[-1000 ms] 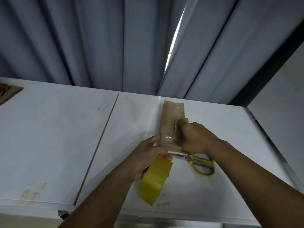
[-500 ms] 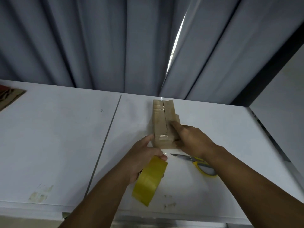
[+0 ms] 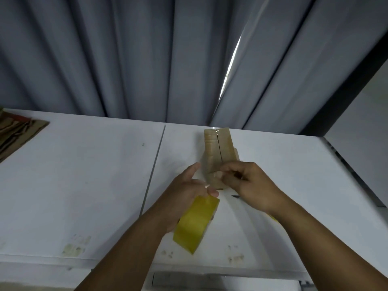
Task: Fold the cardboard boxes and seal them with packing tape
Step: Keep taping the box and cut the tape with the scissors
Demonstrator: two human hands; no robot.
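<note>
- Fingers point(image 3: 213, 193) of the left hand point(image 3: 184, 192) curl round the tape roll point(image 3: 196, 224), with the thumb stretched out towards the box. The right hand point(image 3: 254, 185) has its fingers bunched at the box's near end, forefinger and thumb close together. Blur hides whether they pinch anything.
- Flat cardboard point(image 3: 19, 131), brown with darker print, lies at the far left edge.
- White and smooth, the surface point(image 3: 84, 185) shows faint scuffs near its front edge, and a thin dark seam point(image 3: 155, 164) runs across it.
- Glossy yellow and wide, the tape roll hangs tilted just below the left palm.
- Narrow and tan, the cardboard box point(image 3: 218, 148) rests on the surface between the two hands, running away from the person. Its top flaps meet along a dark centre slit under shiny clear tape.
- Scissors point(image 3: 236, 196) show only a dark tip under the right wrist.
- Grey curtain point(image 3: 147, 59) hangs in soft vertical folds behind.
</note>
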